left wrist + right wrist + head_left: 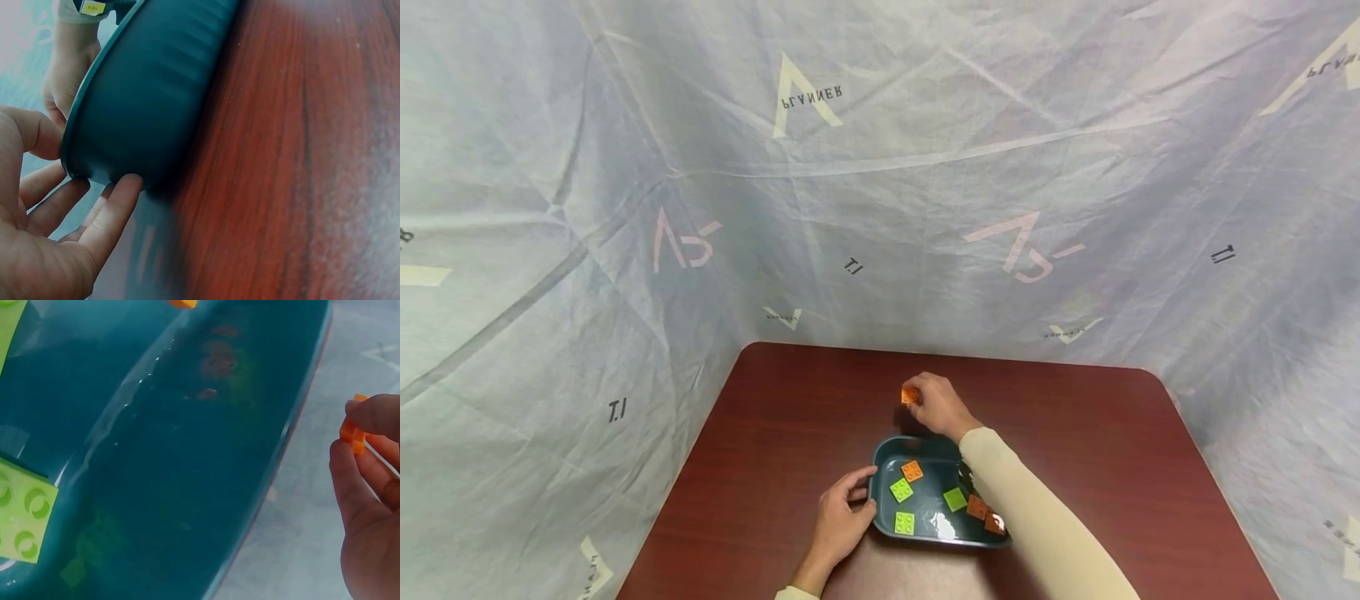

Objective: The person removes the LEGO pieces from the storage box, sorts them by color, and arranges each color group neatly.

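A dark teal tray (925,540) stands on the table. At its left end my left hand (842,512) grips it, and the left wrist view shows fingertips against the outer end wall (137,106). Beyond the tray's far side, my right hand (942,404) pinches an orange toy brick (908,395) between thumb and fingers. Inside the tray lie another orange brick (912,471), several lime green bricks (901,490) and two darker orange bricks (977,507) near the right end. My right forearm passes over that end and hides part of it.
The dark red wooden table (790,417) has rounded far corners. Grey printed fabric (880,250) hangs behind it and along both sides. Light glares off the table's front edge.
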Available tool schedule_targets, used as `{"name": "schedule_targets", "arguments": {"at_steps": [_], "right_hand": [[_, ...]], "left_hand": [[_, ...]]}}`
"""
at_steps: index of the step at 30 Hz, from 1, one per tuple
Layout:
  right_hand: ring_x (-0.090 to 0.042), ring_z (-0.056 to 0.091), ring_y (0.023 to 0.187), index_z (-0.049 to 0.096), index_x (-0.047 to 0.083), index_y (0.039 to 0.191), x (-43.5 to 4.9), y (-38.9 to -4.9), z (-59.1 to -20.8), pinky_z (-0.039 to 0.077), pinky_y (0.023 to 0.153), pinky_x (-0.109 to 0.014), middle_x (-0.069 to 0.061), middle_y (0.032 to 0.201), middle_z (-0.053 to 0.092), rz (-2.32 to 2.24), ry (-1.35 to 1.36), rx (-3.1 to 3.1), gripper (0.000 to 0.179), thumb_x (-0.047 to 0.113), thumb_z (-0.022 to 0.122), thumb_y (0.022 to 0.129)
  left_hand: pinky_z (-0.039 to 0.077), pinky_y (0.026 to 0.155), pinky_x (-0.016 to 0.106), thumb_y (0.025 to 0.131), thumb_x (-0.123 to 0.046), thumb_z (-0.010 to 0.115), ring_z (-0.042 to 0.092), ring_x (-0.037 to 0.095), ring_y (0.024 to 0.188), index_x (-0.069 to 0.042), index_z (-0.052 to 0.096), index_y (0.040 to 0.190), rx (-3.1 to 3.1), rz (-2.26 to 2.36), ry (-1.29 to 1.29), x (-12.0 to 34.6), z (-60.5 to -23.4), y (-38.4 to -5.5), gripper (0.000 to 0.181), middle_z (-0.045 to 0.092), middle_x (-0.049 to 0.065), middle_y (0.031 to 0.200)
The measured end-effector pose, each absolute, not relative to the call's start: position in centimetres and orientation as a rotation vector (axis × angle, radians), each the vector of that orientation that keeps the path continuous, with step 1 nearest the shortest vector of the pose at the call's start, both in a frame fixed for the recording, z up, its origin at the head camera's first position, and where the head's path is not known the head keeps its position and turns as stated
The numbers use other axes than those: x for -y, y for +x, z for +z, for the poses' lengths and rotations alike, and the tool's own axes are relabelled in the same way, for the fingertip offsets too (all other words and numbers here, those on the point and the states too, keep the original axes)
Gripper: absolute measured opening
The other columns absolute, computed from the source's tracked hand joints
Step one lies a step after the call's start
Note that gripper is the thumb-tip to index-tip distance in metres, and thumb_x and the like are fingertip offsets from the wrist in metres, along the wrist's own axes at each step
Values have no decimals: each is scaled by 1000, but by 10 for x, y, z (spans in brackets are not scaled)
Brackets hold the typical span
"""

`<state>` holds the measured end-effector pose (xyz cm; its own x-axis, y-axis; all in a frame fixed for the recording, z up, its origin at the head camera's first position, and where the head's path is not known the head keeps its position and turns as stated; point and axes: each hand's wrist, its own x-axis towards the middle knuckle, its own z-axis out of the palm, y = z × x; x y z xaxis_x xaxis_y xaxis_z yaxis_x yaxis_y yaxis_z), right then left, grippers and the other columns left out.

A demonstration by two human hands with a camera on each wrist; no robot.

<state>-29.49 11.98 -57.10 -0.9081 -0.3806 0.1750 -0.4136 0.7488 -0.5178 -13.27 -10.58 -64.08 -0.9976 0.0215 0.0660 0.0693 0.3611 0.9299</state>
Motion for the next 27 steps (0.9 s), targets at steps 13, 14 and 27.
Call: {"name": "schedule_targets", "arguments": {"at_steps": [13, 14, 27], "right_hand": [[-26, 69, 105, 74, 6, 127, -111, -306, -594, 62, 91, -42, -11, 119, 72, 909, 525, 2973, 34, 9, 80, 94], [-27, 70, 106, 74, 6, 127, -111, -306, -595, 62, 92, -43, -12, 119, 72, 918, 519, 2975, 34, 8, 79, 94], [-31, 70, 112, 75, 3, 125, -107, -313, -608, 61, 98, -46, -14, 120, 75, 947, 393, 2990, 41, -11, 73, 87]], "left_hand": [[62, 87, 31, 85, -1, 74, 77, 19, 100, -18, 73, 133, 2549, -1756, -91, 106, -641, -132, 51, 76, 6, 123], [62, 87, 31, 85, -1, 74, 77, 19, 99, -18, 73, 132, 2546, -1754, -90, 106, -641, -132, 51, 76, 6, 123], [62, 86, 30, 85, 0, 73, 78, 21, 99, -16, 73, 132, 2547, -1768, -99, 107, -639, -131, 51, 77, 7, 123]]}}
